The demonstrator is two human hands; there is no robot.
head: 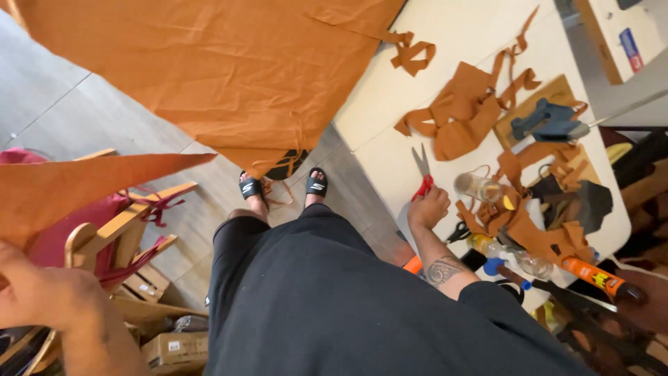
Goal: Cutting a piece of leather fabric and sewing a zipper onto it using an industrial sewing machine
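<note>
The right hand [428, 207] rests on the white counter [390, 150], its fingers closed around the red handles of the scissors [421, 174], blades pointing away over the counter. The left hand [42, 296], fingers pinched shut, holds up a strip of orange cloth [76, 188]. A large orange sheet [229, 69] hangs off the counter edge, with orange scraps [459, 115] nearby.

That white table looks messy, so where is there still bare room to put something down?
The white table is bare between the big orange sheet and the pile of orange scraps, and just beyond the red-handled scissors in the right hand. Around the glass jar and bottles it is crowded.
</note>
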